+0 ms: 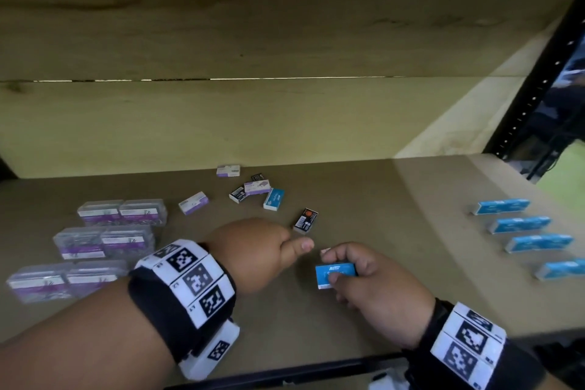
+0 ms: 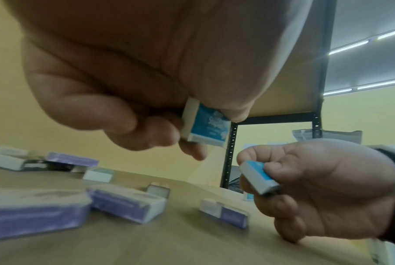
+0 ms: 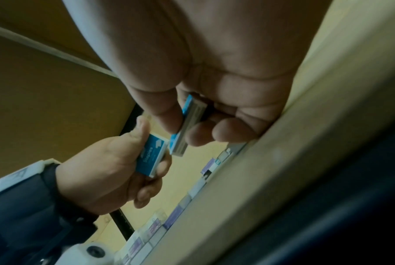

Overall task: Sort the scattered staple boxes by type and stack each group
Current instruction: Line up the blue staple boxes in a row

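Note:
My left hand [image 1: 292,247] hovers over the middle of the shelf board [image 1: 364,199]. In the left wrist view its thumb and fingers pinch a small blue staple box [image 2: 206,125]; the head view hides that box. Just to its right, my right hand [image 1: 340,266] grips a second blue staple box [image 1: 327,277], also seen as a blue box [image 3: 188,123] in the right wrist view. The two boxes nearly touch. Farther back lie a loose blue box [image 1: 273,199], three purple-and-white boxes [image 1: 193,202] and three black boxes [image 1: 306,220].
Several blue boxes [image 1: 520,224] stand in a row at the right. Clear plastic boxes with purple labels [image 1: 104,241] sit in pairs at the left. A wooden back wall [image 1: 253,120], a black upright post [image 1: 538,89] and the black front edge [image 1: 285,370] bound the shelf.

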